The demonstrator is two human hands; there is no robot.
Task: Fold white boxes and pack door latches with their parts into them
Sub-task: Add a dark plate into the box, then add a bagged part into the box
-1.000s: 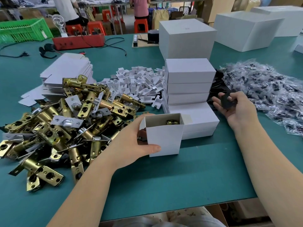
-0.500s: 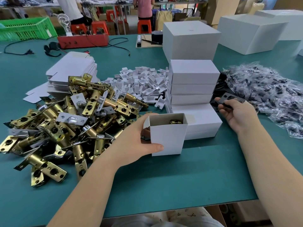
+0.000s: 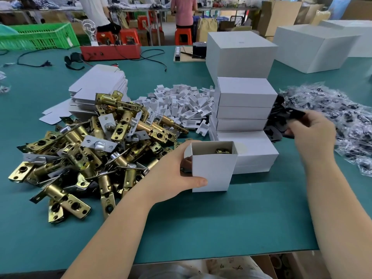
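Note:
My left hand (image 3: 173,174) grips an open white box (image 3: 213,170) standing upright on the green table; a brass latch (image 3: 222,151) shows inside it. My right hand (image 3: 311,133) pinches a flat black plate (image 3: 296,114) beside the stack of closed white boxes (image 3: 245,109). More black plates (image 3: 274,131) lie under that hand. A heap of brass door latches (image 3: 90,150) sits left of the box.
White plastic inserts (image 3: 181,103) are piled behind the latches, flat box blanks (image 3: 98,85) at back left. Bagged small parts (image 3: 346,117) spread at right. Large white cartons (image 3: 239,53) stand behind. The table's near edge (image 3: 221,256) runs below my arms.
My right hand has lifted a black plate off the pile and moved slightly right and up. The left hand and open box stay put.

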